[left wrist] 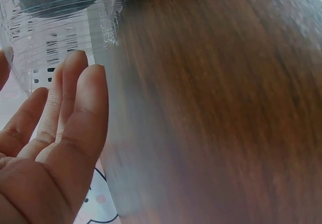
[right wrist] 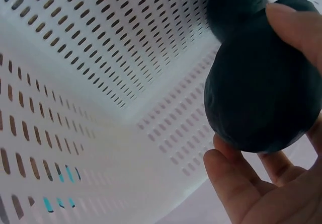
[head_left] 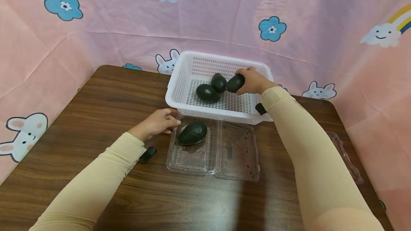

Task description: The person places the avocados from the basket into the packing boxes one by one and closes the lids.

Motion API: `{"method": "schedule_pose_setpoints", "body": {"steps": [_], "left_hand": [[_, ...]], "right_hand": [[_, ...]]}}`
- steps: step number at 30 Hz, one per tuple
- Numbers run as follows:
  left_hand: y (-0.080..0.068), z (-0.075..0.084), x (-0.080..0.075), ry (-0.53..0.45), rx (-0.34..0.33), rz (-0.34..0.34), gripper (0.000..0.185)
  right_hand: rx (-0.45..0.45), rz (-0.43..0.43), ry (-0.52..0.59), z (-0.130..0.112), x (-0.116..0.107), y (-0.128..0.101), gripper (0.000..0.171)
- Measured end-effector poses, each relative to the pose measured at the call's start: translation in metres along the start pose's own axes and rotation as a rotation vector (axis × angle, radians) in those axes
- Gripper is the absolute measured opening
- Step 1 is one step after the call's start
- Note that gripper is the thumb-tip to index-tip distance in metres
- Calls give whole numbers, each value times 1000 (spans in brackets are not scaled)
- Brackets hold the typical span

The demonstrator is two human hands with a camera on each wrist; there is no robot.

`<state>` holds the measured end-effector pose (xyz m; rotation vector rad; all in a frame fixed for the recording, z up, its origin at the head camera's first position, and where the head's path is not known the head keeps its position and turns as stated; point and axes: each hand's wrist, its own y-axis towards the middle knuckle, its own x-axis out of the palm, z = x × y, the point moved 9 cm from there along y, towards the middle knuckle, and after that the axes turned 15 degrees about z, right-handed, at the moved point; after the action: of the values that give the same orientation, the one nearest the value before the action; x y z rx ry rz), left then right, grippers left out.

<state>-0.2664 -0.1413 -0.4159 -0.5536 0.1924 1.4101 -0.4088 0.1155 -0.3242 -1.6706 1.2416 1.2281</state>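
My right hand (head_left: 253, 80) holds an avocado (head_left: 235, 83) in its grip inside the white basket (head_left: 189, 63), beside two others. My left hand (head_left: 157, 122), fingers relaxed, touches the open clamshell (head_left: 205, 159) on the bench (head_left: 106, 92), which holds another avocado (head_left: 192, 133).

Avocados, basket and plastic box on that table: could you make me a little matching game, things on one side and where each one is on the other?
Things:
1. Avocado in the right hand
2. Lone avocado
3. Left hand
4. White basket

Places:
A. At the left edge of the clear clamshell box
B. Behind the clamshell box, toward the pink backdrop
C. Lying in the left half of the open clamshell box
D. Gripped inside the basket, beside two other avocados

Pairs: 1-D, 2-C, 3-A, 4-B
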Motion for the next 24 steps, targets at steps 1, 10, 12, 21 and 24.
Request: {"method": "schedule_pose_setpoints", "body": {"steps": [1, 10, 12, 21, 24], "left_hand": [[0, 0, 0, 1, 0, 0, 50], [-3, 2, 0, 3, 5, 13, 49], [-3, 2, 0, 2, 4, 15, 48], [-2, 3, 0, 19, 15, 14, 48], [-2, 5, -1, 17, 15, 15, 48]], "right_hand": [[1, 3, 5, -1, -1, -1, 77], [-3, 40, 35, -12, -8, -12, 77], [-13, 48, 40, -15, -10, -14, 76], [-37, 71, 61, -26, -18, -26, 77], [-40, 77, 58, -30, -21, -31, 78]]}}
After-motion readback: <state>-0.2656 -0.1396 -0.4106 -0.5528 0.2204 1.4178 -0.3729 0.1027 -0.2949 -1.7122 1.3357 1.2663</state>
